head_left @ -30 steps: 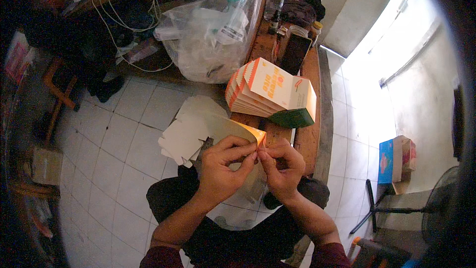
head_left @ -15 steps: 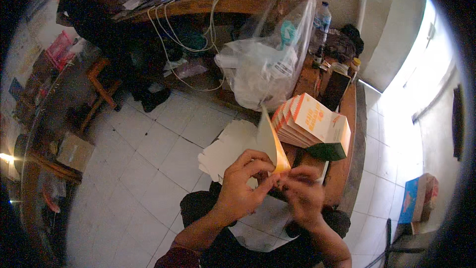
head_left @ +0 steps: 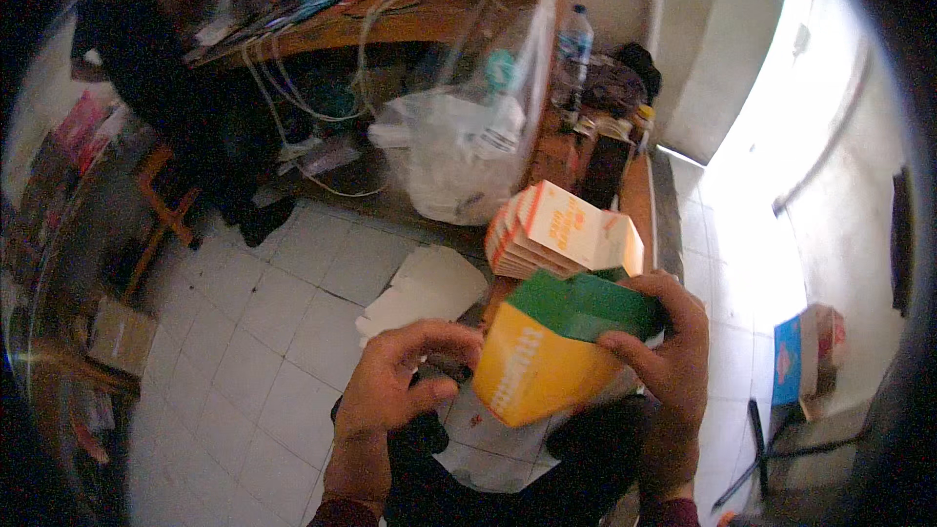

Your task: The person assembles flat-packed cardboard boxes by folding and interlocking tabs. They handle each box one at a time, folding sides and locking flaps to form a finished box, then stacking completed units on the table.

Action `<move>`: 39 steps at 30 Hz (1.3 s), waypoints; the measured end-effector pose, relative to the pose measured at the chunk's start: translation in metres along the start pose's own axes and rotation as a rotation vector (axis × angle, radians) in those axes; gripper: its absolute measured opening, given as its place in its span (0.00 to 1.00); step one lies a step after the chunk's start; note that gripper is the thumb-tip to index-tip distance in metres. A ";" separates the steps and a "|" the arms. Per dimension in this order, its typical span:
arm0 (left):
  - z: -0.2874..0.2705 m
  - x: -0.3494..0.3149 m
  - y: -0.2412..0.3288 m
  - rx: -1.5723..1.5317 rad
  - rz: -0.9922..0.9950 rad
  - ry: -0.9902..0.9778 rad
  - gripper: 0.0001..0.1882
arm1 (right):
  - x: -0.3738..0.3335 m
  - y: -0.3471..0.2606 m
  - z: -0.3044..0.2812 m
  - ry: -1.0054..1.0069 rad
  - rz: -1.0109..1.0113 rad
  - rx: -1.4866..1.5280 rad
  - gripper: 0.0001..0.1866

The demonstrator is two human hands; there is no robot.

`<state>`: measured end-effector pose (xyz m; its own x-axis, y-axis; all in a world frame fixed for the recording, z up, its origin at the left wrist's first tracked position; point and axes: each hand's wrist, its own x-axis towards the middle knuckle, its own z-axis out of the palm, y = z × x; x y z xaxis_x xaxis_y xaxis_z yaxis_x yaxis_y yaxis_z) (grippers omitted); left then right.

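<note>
A yellow and green paper food box (head_left: 551, 366) is held up in front of me, its green part at the top right and its yellow point downward. My right hand (head_left: 673, 337) grips it at the green end, thumb on the near face. My left hand (head_left: 410, 376) is beside the box's left edge, fingers curved and apart, holding nothing. Just beyond the box, a nested stack of white and orange paper boxes (head_left: 571, 229) lies on the wooden bench. Flat pale card sheets (head_left: 425, 288) lie past my left hand.
A large clear plastic bag (head_left: 454, 156) stands by the desk (head_left: 332, 29), where white cables hang. A water bottle (head_left: 578, 44) and small jars are on the bench's (head_left: 639, 195) far end. Another person (head_left: 210, 117) in dark clothes is at the far left. A blue carton (head_left: 793, 356) sits at right.
The folded card that both my hands were pinching now shows as an opened-out yellow and green box in my right hand. My left hand has come off it, leftward. The whole view has shifted.
</note>
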<state>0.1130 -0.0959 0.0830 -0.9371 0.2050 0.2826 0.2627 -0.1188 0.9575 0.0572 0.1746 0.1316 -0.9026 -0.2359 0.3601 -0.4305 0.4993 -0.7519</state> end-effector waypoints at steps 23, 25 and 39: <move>0.032 0.027 -0.067 0.320 -0.063 0.072 0.16 | -0.008 0.035 0.077 0.045 -0.551 -0.119 0.11; 0.032 0.025 -0.062 0.353 0.004 0.049 0.18 | -0.006 0.035 0.077 0.020 -0.555 -0.104 0.11; 0.026 0.019 -0.053 0.513 0.095 -0.063 0.22 | -0.012 0.027 0.084 -0.034 -0.514 -0.172 0.11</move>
<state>0.0872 -0.0605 0.0391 -0.8923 0.2759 0.3574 0.4393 0.3480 0.8282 0.0563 0.1210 0.0604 -0.5764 -0.5112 0.6376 -0.8126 0.4410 -0.3811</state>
